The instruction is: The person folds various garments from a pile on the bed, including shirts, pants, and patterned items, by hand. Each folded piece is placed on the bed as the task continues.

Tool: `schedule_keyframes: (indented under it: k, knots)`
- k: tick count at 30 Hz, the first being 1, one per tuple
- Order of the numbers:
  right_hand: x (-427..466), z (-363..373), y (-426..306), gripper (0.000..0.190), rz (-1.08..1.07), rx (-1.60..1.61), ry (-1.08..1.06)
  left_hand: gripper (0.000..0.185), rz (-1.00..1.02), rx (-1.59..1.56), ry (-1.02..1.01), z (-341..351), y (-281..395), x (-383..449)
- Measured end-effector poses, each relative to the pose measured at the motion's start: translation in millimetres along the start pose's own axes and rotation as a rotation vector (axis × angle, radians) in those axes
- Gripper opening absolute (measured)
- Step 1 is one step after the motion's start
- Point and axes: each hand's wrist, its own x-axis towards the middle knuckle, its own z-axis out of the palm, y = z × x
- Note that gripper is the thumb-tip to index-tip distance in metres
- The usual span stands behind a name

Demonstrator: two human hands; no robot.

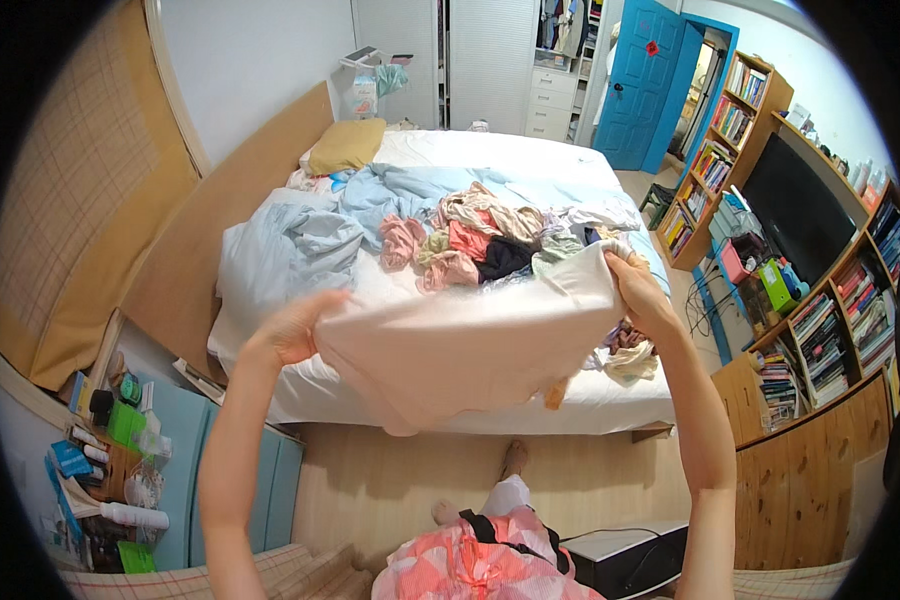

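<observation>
A pale pink cloth garment [465, 352] hangs spread in the air between my hands, slightly blurred. At its left upper corner my left hand [292, 330] grips the fabric. The opposite upper corner is pinched in my right hand [637, 289]. Beyond it, a heap of crumpled clothes lies on the bed, with a black piece [504, 257], a coral piece [469, 238] and a beige patterned piece [495, 206]. A cream cloth [630, 361] lies near the bed's front right edge. The hanging garment hides part of the bed.
The white-sheeted bed [330, 394] bears a bunched light blue quilt [292, 240] and a yellow pillow [347, 145]. A blue cabinet [187, 480] with bottles stands at left. Bookshelves [765, 82] and a television [799, 210] line the right side. A white-topped box [615, 547] sits near my feet.
</observation>
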Motion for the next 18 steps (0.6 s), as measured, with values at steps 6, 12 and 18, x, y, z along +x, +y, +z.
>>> schedule_keyframes:
  k: [6,12,18]
  knots:
    - [12,-32,15,0.019,0.010,-0.352,-0.024,0.023,0.481,0.306,0.291,-12,-45,22]
    - [-98,-60,52,0.038,0.372,-0.555,-0.178,0.021,0.073,0.045,0.373,7,-117,-71]
    - [-229,-72,124,0.045,0.887,-0.247,-0.225,0.075,-0.367,0.661,0.194,1,-232,-162]
